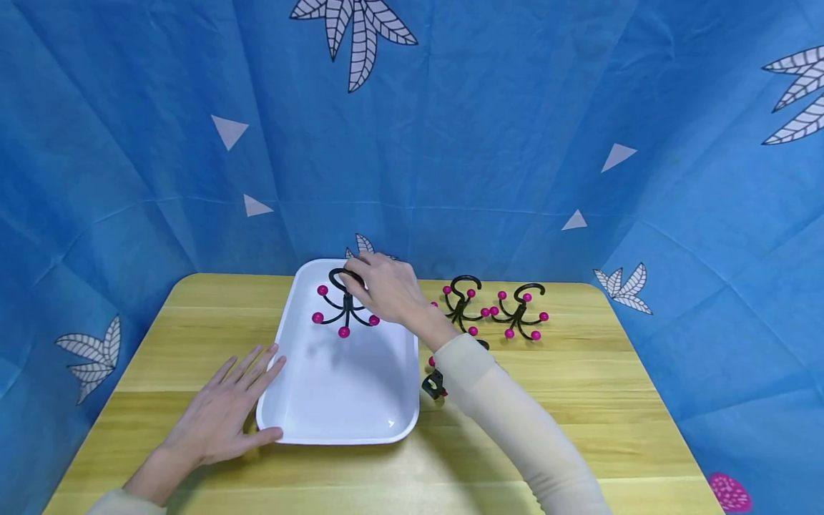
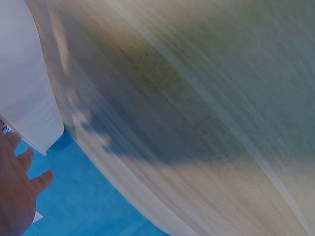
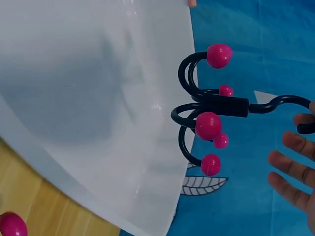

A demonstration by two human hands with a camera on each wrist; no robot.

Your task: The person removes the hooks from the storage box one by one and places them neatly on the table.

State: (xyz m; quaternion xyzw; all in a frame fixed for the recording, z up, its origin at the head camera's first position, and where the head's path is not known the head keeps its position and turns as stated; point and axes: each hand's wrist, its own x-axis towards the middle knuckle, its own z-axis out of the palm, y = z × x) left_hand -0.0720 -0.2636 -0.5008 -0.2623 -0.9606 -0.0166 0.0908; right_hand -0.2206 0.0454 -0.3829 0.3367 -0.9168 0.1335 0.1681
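My right hand (image 1: 384,286) grips a black multi-arm hook (image 1: 348,304) by its curved top, above the far part of a white tray (image 1: 341,415). In the right wrist view this hook (image 3: 224,104) shows several curled arms tipped with pink balls, and the other fingers spread away from it. At the tray's left rim lies my left hand (image 1: 225,408), its fingers straight and spread, touching the edge. The left wrist view catches only part of that hand (image 2: 17,191) beside the tray's outer wall (image 2: 29,78).
Right of the tray, two similar hooks lie on the wooden table: one hook (image 1: 459,307) nearer, another hook (image 1: 520,312) farther right. A black piece (image 1: 433,385) and a pink ball show partly behind the right forearm. A blue patterned cloth (image 1: 483,143) hangs behind.
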